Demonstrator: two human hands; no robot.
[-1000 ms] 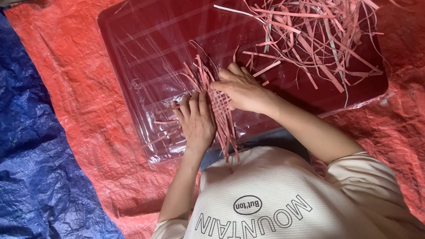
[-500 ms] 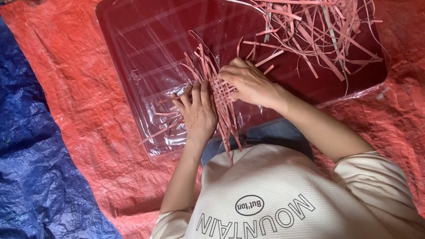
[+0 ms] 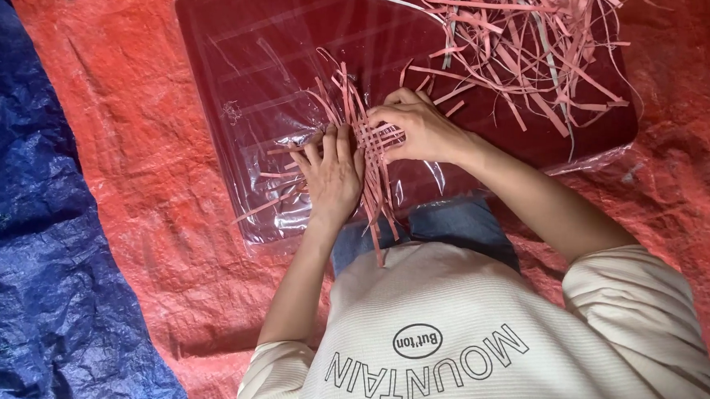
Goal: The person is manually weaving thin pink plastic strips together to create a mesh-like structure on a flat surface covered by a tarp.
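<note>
The little woven patch point(image 3: 372, 140) of pink strips lies right between the two hands, on the near part of the dark red board point(image 3: 241, 48), close to the person's lap. Its long strips run from the far side toward the person — the loose ends hang over the board's near edge and reach the knee. Short strips cross them from side to side.

The left hand point(image 3: 334, 174) lies flat on the left side of the patch, fingers spread and pressing it down; it grips nothing. The right hand point(image 3: 419, 130) sits on the right side, touching the patch, fingers curled over the strip ends there. It seems to pinch one, but I cannot tell for sure. Both hands are equally near.

The strips are thin, flat and pale pink, like cut paper. A big loose pile of strips point(image 3: 525, 46) lies at the board's far right corner, nearer the right hand. A clear plastic sheet point(image 3: 273, 211) covers the board. Under it lie an orange tarp point(image 3: 130, 171) and a blue tarp point(image 3: 21, 231).
</note>
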